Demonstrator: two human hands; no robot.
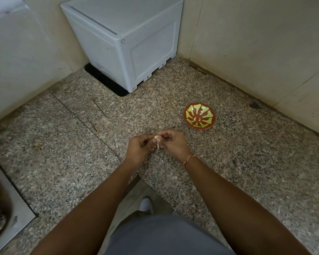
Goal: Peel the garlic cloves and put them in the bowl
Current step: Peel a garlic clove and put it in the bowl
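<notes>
A small pale garlic clove (156, 137) sits between the fingertips of both hands above the speckled stone counter (228, 153). My left hand (139, 148) pinches it from the left, and my right hand (172, 142) pinches it from the right. A thin strip of skin (157, 145) hangs down from the clove. A red bowl (199, 116) with a yellow-green pattern stands on the counter to the right and beyond my hands. One small piece lies in the bowl's middle; I cannot tell what it is.
A grey-white plastic box (125, 43) stands in the back corner on a black mat (107, 80). Tiled walls (256, 43) close the counter at the back and right. A steel sink (6, 208) edge shows at the far left. The counter's front edge curves near my body.
</notes>
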